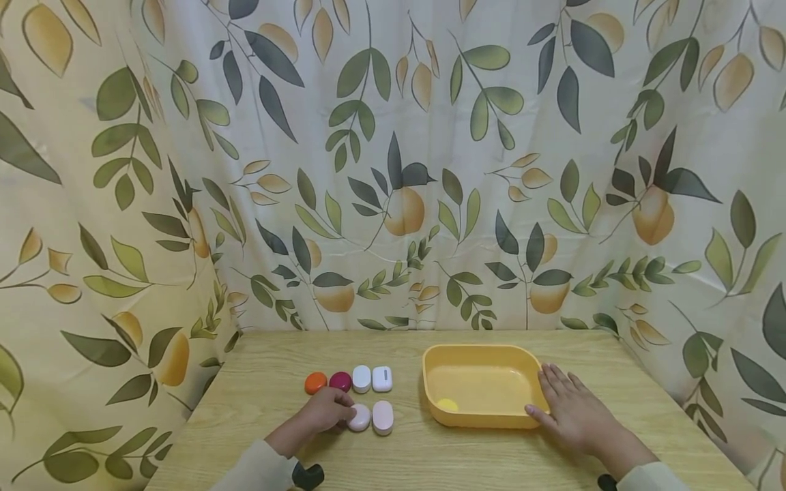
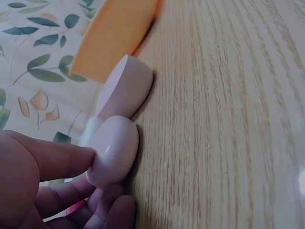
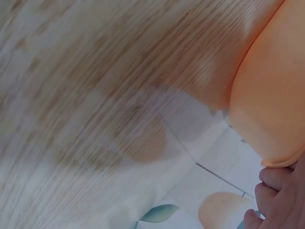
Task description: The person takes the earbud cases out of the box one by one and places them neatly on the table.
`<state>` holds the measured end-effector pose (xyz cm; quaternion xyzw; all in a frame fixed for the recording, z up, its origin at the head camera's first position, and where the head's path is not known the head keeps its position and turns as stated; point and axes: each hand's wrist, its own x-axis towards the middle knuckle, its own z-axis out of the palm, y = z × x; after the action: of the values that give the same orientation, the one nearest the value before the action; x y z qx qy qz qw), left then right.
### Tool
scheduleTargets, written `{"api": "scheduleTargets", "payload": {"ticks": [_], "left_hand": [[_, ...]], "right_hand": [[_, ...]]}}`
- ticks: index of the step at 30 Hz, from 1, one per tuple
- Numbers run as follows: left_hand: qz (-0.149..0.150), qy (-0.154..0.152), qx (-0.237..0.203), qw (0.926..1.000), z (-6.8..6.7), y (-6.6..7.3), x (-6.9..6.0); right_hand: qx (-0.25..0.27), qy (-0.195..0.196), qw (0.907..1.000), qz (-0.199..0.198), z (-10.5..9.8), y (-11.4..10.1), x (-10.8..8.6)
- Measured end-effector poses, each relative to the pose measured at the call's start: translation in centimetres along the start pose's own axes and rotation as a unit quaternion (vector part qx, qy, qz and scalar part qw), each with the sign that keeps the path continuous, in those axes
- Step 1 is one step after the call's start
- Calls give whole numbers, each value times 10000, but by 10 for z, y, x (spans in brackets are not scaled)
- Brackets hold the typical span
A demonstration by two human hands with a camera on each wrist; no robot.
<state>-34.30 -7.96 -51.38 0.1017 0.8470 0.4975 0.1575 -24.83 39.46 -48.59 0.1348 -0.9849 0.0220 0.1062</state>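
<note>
My left hand pinches a pale pink, round, glossy case on the table between thumb and fingers; the left wrist view shows the thumb on one side of the case. Just right of it stands a pale pink oval case. Behind them, a row holds an orange round case, a dark red one, a white oval one and a white squarish earbud case. My right hand rests with extended fingers against the right rim of a yellow plastic tub.
A small bright yellow round thing lies inside the tub at its front left. The light wood table ends at a leaf-and-fruit patterned curtain at the back and both sides.
</note>
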Motion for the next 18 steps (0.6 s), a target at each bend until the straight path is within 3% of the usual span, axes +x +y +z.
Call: {"api": "scheduleTargets", "payload": {"ticks": [18], "left_hand": [[42,1,117,9999,-3,-1,-1]], "right_hand": [[111,-59,9999,1,-2,0,0]]}}
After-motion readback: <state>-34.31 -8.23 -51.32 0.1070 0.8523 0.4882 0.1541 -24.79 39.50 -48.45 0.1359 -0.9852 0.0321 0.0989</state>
